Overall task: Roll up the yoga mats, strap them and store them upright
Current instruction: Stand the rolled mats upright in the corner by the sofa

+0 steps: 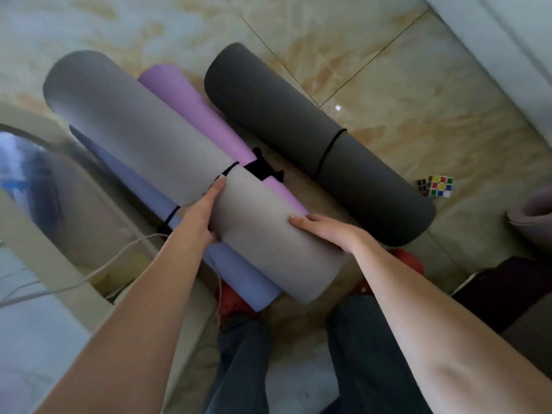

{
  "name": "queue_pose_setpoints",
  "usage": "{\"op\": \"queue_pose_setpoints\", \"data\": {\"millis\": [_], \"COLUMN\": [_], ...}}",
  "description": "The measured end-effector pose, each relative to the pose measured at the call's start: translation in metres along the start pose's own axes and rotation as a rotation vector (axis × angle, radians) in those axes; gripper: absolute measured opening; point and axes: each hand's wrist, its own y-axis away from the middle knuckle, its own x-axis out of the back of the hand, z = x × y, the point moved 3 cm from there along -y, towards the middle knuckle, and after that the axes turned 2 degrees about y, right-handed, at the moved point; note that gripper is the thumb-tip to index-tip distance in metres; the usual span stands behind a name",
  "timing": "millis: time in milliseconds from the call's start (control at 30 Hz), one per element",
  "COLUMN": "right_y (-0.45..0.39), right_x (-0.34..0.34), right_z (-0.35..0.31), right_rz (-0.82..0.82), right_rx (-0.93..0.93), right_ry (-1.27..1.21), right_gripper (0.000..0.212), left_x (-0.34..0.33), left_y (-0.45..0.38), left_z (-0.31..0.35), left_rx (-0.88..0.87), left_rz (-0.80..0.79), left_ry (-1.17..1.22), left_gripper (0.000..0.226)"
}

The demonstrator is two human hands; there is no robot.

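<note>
The big mat (pixel 149 138) is light grey. Next to it are a purple mat (pixel 191 100), a blue mat (pixel 239 276) and a dark grey mat (pixel 298 127). The straps (pixel 330 150) are black. The floor (pixel 388 85) is cream with tan swirls. A small cube (pixel 439 185) has many colours. The shoes (pixel 236 303) are red.
</note>
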Motion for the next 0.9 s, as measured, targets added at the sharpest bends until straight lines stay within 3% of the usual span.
{"op": "queue_pose_setpoints", "data": {"millis": [133, 233, 300, 367, 433, 567, 667, 733, 800, 900], "right_y": [0.015, 0.027, 0.041, 0.057, 0.074, 0.110, 0.131, 0.142, 0.153, 0.170], "right_x": [0.003, 0.011, 0.019, 0.030, 0.045, 0.077, 0.083, 0.079, 0.070, 0.051], "right_z": [-0.014, -0.032, -0.050, -0.071, -0.098, -0.148, -0.143, -0.129, -0.117, -0.106], "right_rz": [-0.064, -0.053, -0.017, 0.011, 0.079, 0.299, 0.382, 0.434, 0.464, 0.487], "right_rx": [0.021, 0.087, 0.169, 0.252, 0.351, 0.532, 0.580, 0.564, 0.571, 0.629], "right_ry": [-0.004, -0.042, -0.062, -0.091, -0.147, -0.211, -0.178, -0.196, -0.229, -0.243], "right_gripper": [0.128, 0.109, 0.102, 0.110, 0.117, 0.131, 0.133, 0.131, 0.125, 0.122], "left_x": [0.005, -0.003, -0.020, -0.036, -0.052, -0.068, -0.063, -0.056, -0.051, -0.044], "left_y": [-0.003, 0.026, 0.055, 0.076, 0.100, 0.141, 0.161, 0.182, 0.217, 0.297], "left_z": [0.002, 0.017, 0.030, 0.042, 0.055, 0.063, 0.075, 0.097, 0.128, 0.182], "left_rx": [-0.067, -0.123, -0.167, -0.227, -0.290, -0.423, -0.525, -0.573, -0.764, -1.419], "left_rz": [0.064, 0.026, -0.039, -0.087, -0.152, -0.239, -0.312, -0.316, -0.266, -0.053], "left_ry": [0.048, 0.044, 0.036, 0.028, -0.024, -0.251, -0.400, -0.361, -0.329, -0.471], "left_gripper": [0.145, 0.143, 0.109, 0.077, 0.070, 0.084, 0.104, 0.124, 0.138, 0.133]}}
